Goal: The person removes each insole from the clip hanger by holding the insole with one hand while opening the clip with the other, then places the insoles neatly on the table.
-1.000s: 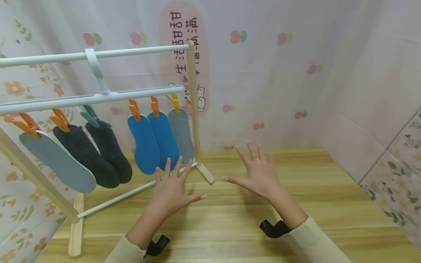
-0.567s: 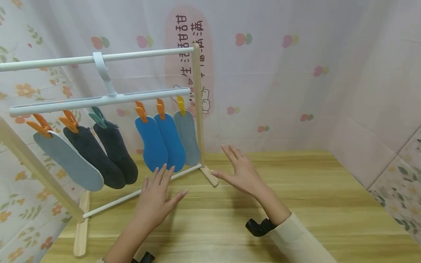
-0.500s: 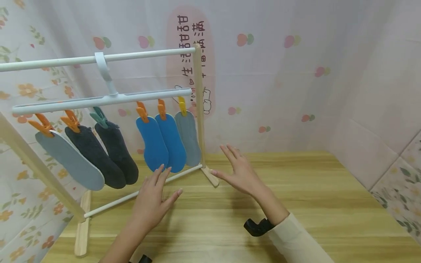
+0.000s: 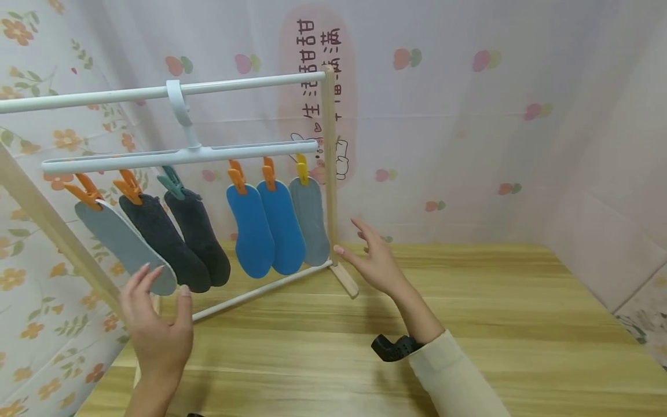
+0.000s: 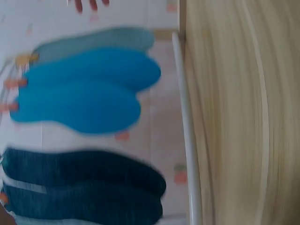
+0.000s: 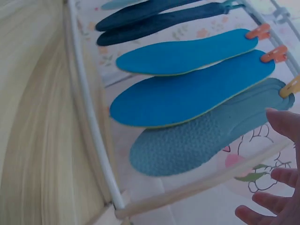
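Observation:
Shoe insoles hang by clothespins from a white hanger (image 4: 208, 153) on a drying rack. In the head view, a grey insole (image 4: 122, 237) is leftmost, then two dark insoles (image 4: 156, 237), two blue insoles (image 4: 250, 231) and another grey insole (image 4: 311, 226). My left hand (image 4: 156, 324), fingers loosely bent, overlaps the lower end of the leftmost grey insole. Raised beside the rack's right post (image 4: 330, 162), my right hand (image 4: 377, 260) has fingers and thumb spread and holds nothing. In the right wrist view its fingers (image 6: 283, 176) show near the right grey insole (image 6: 187, 140).
The rack's lower white rod (image 4: 260, 292) runs just above the wooden table (image 4: 469, 347). Orange clothespins (image 4: 237, 176), a green clothespin (image 4: 171, 182) and a yellow clothespin (image 4: 302, 169) hold the insoles. A patterned curtain (image 4: 443, 116) hangs behind.
My left hand has moved left, from below the blue insoles to the leftmost grey insole. My right hand has shifted slightly left toward the right post. The head view has turned left.

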The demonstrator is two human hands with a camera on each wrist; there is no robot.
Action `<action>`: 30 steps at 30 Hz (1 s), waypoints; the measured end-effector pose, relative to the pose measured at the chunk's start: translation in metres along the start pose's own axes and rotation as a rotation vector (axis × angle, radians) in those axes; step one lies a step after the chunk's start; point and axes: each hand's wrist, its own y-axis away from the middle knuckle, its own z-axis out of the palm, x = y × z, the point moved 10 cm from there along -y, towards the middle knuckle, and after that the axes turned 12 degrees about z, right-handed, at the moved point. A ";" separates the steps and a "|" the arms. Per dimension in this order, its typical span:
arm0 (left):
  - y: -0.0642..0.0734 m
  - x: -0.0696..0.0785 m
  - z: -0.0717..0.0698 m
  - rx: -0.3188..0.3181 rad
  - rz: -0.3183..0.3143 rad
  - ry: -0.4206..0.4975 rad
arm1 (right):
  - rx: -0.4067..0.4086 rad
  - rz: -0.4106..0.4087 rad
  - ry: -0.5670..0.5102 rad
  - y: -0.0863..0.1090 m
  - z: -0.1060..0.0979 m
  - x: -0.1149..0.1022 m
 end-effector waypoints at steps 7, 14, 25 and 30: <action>0.004 -0.045 -0.043 0.212 -0.281 -0.020 | -0.032 0.001 -0.104 -0.012 0.011 -0.004; 0.009 -0.084 -0.047 0.205 -0.403 0.138 | -0.039 0.026 -0.186 -0.025 0.020 -0.001; 0.018 -0.108 -0.028 0.097 -0.555 0.309 | -0.056 0.056 -0.358 -0.047 0.035 0.009; 0.013 -0.100 -0.024 0.062 -0.434 0.216 | -0.054 0.028 -0.380 -0.053 0.041 0.009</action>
